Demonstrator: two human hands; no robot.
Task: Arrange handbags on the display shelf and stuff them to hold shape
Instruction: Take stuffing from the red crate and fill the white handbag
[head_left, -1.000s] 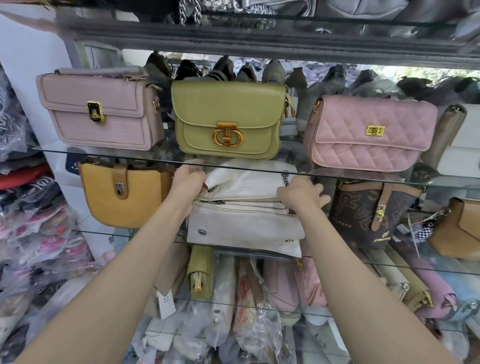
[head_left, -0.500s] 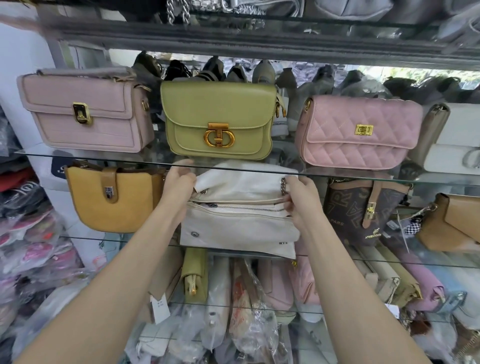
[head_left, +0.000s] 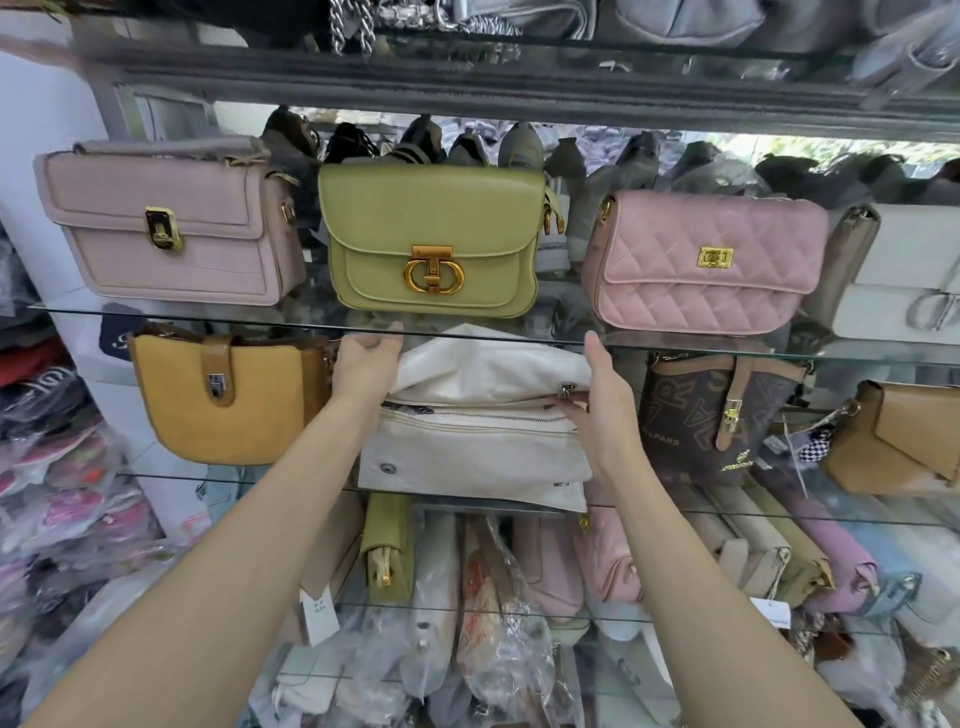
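Both arms are stretched forward and up; left hand (head_left: 366, 364) and right hand (head_left: 602, 410) are held with fingers pretty much straight.

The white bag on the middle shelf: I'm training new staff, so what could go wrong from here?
The white bag overhangs the glass shelf's front edge, so it may tip off if released. Its flap is bunched up under the shelf above and may crease. The left hand and right hand flank it closely, near the mustard bag and brown monogram bag, which could get knocked.

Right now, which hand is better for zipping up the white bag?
Probably the right hand. Its fingers already touch the zipper pull at the right end of the white bag. The left hand is at the bag's other end and could steady it.
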